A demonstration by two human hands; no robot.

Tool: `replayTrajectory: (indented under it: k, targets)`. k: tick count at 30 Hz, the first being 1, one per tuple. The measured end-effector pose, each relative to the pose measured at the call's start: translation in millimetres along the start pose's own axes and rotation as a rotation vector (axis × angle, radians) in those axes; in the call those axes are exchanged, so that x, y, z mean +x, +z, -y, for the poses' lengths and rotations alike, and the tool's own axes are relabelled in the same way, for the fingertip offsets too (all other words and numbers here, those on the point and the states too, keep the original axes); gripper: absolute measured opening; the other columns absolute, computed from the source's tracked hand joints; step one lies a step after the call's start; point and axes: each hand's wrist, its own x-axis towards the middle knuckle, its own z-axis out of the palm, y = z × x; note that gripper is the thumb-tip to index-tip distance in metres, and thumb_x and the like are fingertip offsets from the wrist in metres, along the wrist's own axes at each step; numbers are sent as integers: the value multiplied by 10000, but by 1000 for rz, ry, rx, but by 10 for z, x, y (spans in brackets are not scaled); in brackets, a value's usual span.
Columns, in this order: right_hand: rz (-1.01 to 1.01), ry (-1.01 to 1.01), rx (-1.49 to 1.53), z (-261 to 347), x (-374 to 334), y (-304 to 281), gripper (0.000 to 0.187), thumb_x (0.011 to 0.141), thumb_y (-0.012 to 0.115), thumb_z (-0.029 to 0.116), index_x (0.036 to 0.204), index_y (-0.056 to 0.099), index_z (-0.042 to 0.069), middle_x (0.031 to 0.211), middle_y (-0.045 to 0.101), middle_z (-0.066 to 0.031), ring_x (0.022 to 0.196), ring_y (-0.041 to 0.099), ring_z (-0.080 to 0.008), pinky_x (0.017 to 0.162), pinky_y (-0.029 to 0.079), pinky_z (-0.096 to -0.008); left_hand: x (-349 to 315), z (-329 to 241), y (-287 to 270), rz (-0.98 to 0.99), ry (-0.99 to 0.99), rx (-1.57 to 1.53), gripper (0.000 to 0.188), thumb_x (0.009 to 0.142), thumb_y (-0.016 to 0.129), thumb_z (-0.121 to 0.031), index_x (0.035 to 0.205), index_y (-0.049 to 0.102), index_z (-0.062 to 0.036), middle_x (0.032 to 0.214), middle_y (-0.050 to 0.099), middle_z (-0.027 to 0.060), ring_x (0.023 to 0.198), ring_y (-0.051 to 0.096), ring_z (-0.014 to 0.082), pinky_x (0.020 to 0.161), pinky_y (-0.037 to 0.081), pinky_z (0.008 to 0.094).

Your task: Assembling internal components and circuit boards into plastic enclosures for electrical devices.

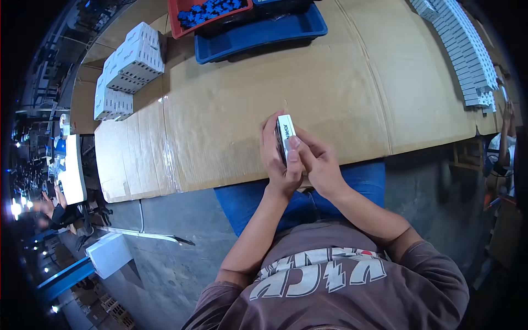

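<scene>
The left-hand grip (273, 155) and right-hand grip (323, 166) both hold a small white box (285, 124) over the counter (225, 115); its left side seems dark, partly hidden.

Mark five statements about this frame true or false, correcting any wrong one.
1. The left hand and right hand both touch the small box. True.
2. The box stack stands right of the blue tray. False: it stands left of it.
3. Blue pieces lie in the red tray. True.
4. The box row runs down the table's left side. False: the right side.
5. The jeans are blue. True.
</scene>
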Motion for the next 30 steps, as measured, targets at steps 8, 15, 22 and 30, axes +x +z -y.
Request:
replayTrajectory:
  k: [8,15,22,30]
  targets:
    - [40,-118,-93,23,-112,-7,460,1114,550,222,1512,523,-6,1265,659,-21,1056,582,-58,934,501,-238,-19,26,17,-57,103,-64,737,903,425,-472,1311,550,129,1232,612,303,1130,608,434,952,514,484]
    - [37,-80,-151,-39,-9,-109,475,1130,504,262,1518,513,-13,1321,628,-41,1142,581,-95,986,492,-259,-1,23,-7,-2,48,-57,795,929,465,-524,1398,500,117,1313,580,286,1205,573,405,1009,479,467]
    - [229,-9,-411,267,89,-287,641,1014,653,288,1589,449,90,1549,455,-169,1453,426,-258,1196,357,-429,-14,87,8,99,-156,-313,1082,919,465,-841,1637,256,-59,1564,427,159,1435,439,288,1189,359,441]
    - [193,-769,-1151,208,261,-576,943,764,876,443,1542,495,71,1584,421,-222,1442,432,-440,1185,362,-545,70,-214,-34,135,-906,-799,839,1023,298,-764,1493,448,-85,1354,602,117,1211,648,246,959,582,367]
